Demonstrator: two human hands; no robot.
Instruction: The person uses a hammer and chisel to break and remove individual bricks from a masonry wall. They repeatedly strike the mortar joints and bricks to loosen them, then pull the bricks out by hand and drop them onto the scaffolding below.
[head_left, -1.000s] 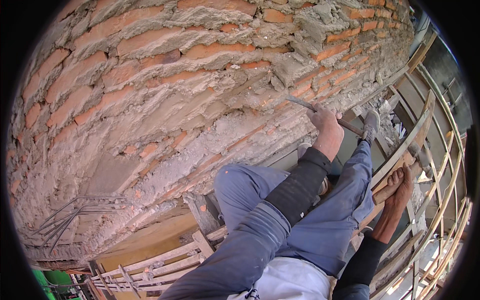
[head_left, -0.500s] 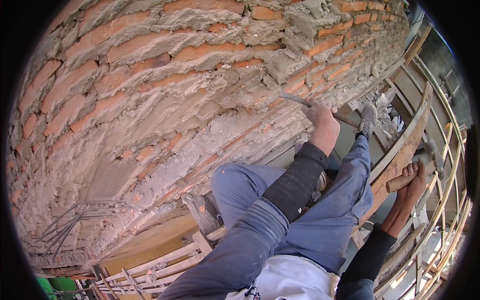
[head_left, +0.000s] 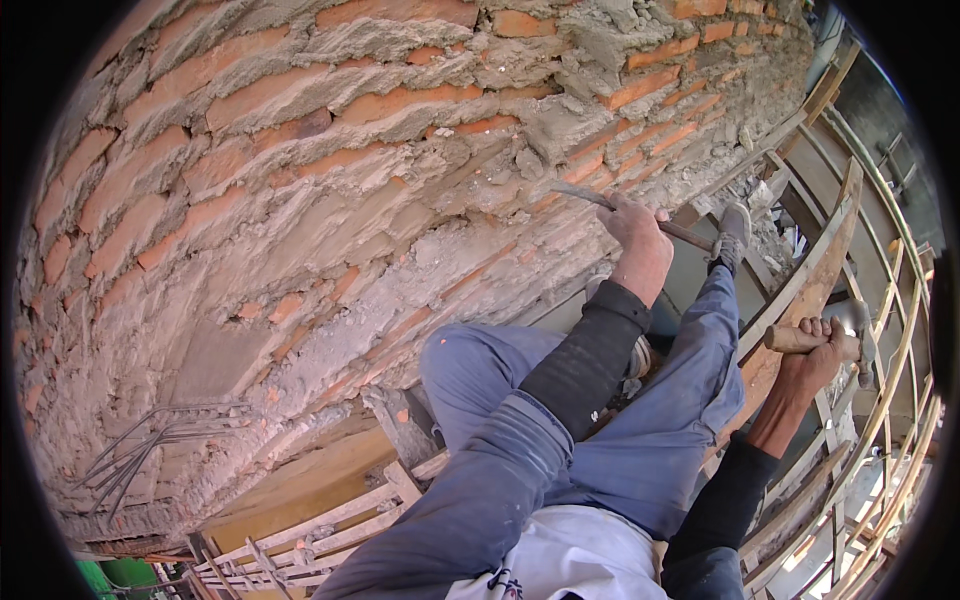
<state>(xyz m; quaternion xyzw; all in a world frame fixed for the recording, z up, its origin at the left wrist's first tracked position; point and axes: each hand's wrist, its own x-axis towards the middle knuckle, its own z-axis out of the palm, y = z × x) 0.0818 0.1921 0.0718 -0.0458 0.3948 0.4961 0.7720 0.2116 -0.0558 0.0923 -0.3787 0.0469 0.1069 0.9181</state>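
My left hand (head_left: 638, 232) is closed around a long metal chisel (head_left: 690, 236). The chisel's flattened tip rests at or close to the rough brick wall (head_left: 400, 105), where mortar and broken brick show; contact is hard to tell. Off to the right, my right hand (head_left: 815, 350) grips the short wooden handle of a hammer (head_left: 864, 345). Its metal head stands clear of the chisel's rear end, which lies near my shoe (head_left: 733, 225).
Wooden planks (head_left: 815, 285) and thin bamboo poles (head_left: 905, 370) form scaffolding at my right. Broken rubble (head_left: 765, 205) lies beyond my foot. Bent steel bars (head_left: 150, 440) stick out at the lower left, near a wooden lattice (head_left: 310, 535).
My right hand has moved slightly left and up with the hammer, whose head now shows more clearly. The left hand and chisel have shifted only a little left in the picture.
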